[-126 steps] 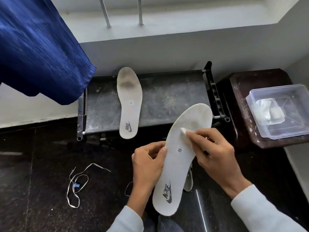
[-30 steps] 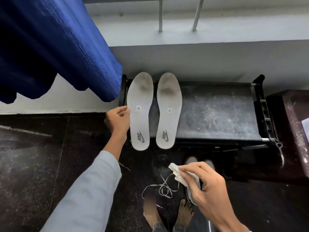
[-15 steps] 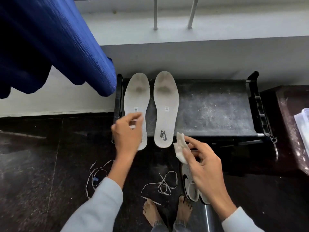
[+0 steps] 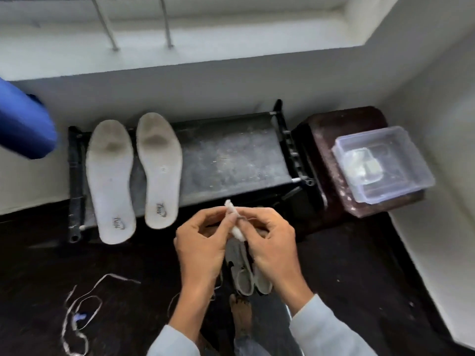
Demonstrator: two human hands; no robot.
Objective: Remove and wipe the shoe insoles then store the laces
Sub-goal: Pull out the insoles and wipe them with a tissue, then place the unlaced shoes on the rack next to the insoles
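Note:
Two white insoles lie side by side, logo ends toward me, on the left part of a low black rack (image 4: pixel 231 160): the left insole (image 4: pixel 109 176) and the right insole (image 4: pixel 159 168). Both hands meet in front of the rack around a small white wipe (image 4: pixel 232 217). My left hand (image 4: pixel 203 242) pinches its upper part, my right hand (image 4: pixel 272 242) holds its lower part. Under my hands a pair of grey shoes (image 4: pixel 246 268) stands on the dark floor. A white lace (image 4: pixel 79 312) lies loose at lower left. A second lace is mostly hidden by my left forearm.
A clear plastic box (image 4: pixel 383 163) with small packets sits on a dark brown stand (image 4: pixel 334 140) to the right of the rack. Blue cloth (image 4: pixel 23 124) hangs at the left edge. White walls close the back and right. My bare foot (image 4: pixel 240 312) rests below the shoes.
My left hand has left the left insole and come to the wipe, which both hands now hold. The view has swung right, bringing the plastic box into sight.

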